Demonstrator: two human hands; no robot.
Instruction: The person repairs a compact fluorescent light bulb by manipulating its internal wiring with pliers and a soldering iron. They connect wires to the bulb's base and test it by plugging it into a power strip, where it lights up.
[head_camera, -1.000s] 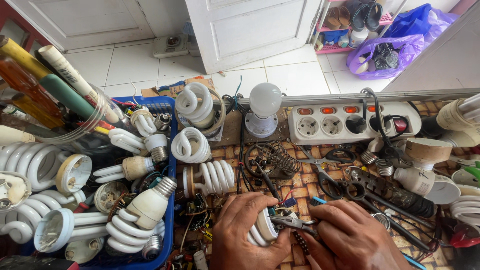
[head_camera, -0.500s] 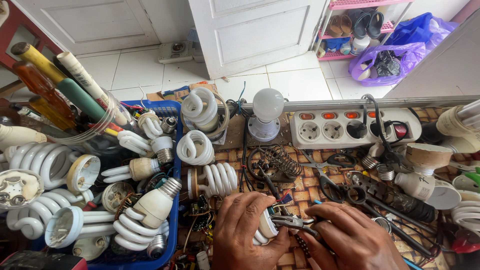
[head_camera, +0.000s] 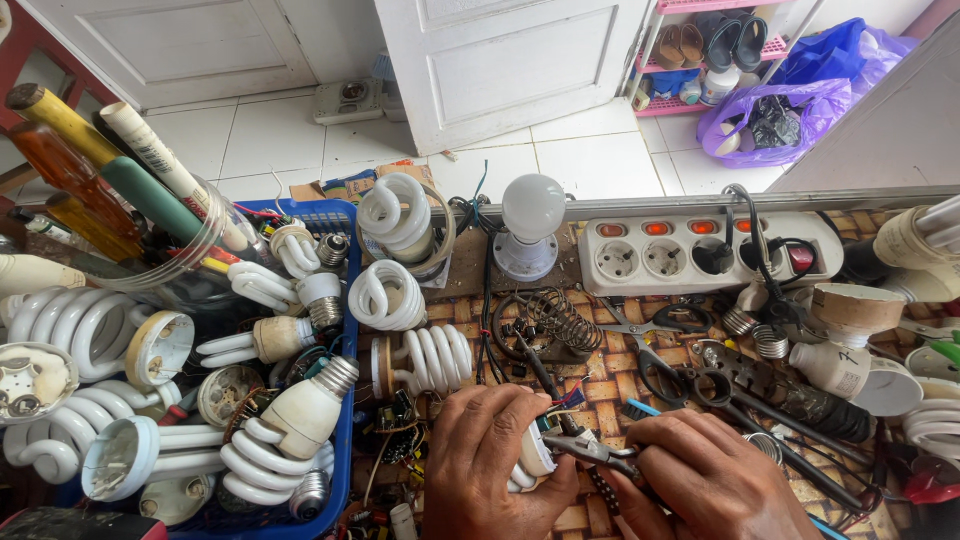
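My left fingers (head_camera: 500, 440) were wrapped round a spiral bulb (head_camera: 527, 462), its white base turned up toward my other hand and its coils poking out under my palm. My right hand (head_camera: 705, 480) was closed on small pliers (head_camera: 590, 450), whose tips reached into the open base, just beside my left fingertips. Thin coloured wires (head_camera: 565, 402) stuck out of that base, so the bulb was already opened and its insides exposed; whether the tips had hold of a wire or a part, I could not tell, as my fingers hid the spot. The base was not yet closed again. Beyond my knuckles lay scissors (head_camera: 650, 350) and a power strip (head_camera: 690, 255). Well off past my left wrist, the blue basket (head_camera: 345, 215) held many more spiral bulbs, apparently untouched.
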